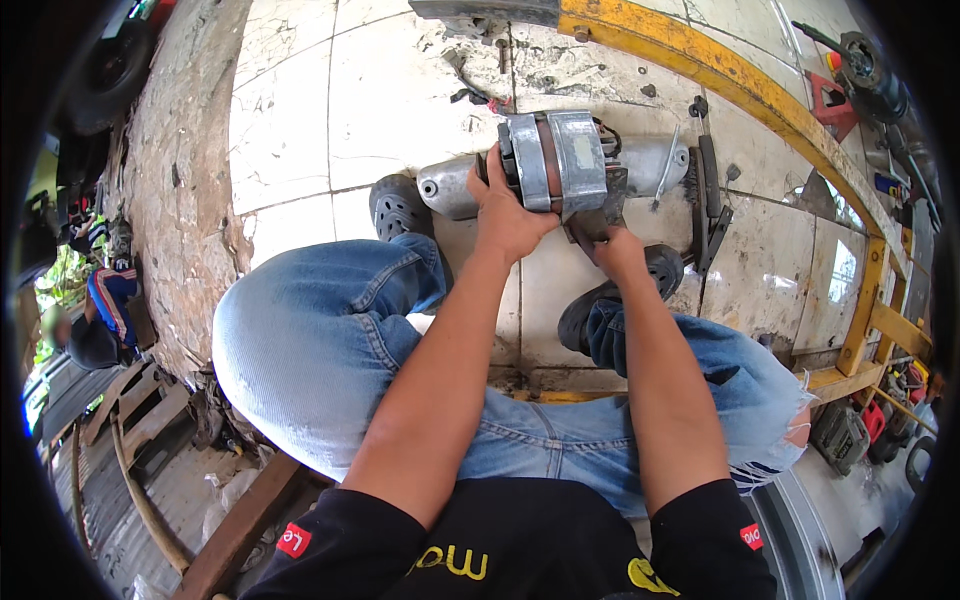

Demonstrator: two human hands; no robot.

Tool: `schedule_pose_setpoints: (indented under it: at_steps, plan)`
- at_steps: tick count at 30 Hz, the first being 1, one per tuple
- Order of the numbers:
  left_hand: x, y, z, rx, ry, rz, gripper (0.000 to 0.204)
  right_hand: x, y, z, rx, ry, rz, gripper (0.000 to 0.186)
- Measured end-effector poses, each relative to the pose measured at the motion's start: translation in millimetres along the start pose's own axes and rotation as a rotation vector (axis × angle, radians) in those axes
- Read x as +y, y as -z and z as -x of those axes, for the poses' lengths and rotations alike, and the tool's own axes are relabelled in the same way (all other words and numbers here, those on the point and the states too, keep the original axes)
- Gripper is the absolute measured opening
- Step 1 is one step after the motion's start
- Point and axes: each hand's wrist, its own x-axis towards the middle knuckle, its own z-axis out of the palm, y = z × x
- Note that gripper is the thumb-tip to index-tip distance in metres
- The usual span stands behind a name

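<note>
Head view: the left hand [515, 225] is clasped around the left end of the silver motor [582, 155], seemingly to steady it over the long metal casing [652, 166] just beyond the shoes [402, 205]. At its near right, the right hand [620, 254] grips a dark tool [592, 223], apparently for control.

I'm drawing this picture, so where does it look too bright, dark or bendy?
Head view: glare whitens the pale square floor tiles toward upper left; the yellow-painted metal frame looks curved, perhaps from the wide lens; black swallows the corners.
</note>
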Motion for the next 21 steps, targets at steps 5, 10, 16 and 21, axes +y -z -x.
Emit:
schedule_pose_setpoints:
  at_steps: [5,10,16,21]
  plan:
    - [-2.3,-2.5,5.1,0.021,-0.017,0.013,0.124,-15.1,-35.3,4.4,-0.03,-0.134,0.151,0.029]
    - [13.3,7.3,12.9,-0.015,0.081,0.046,0.124,-16.4,-38.6,3.5,-0.066,-0.101,0.274,0.032]
    - [20.1,6.8,8.6,0.016,0.092,0.09,0.121,-27.4,39.9,-0.6,-0.377,0.015,0.071,0.038]
    - [21.2,5.7,9.1,0.024,0.101,0.086,0.119,-61.9,146.1,30.1,-0.216,-0.182,-0.258,0.025]
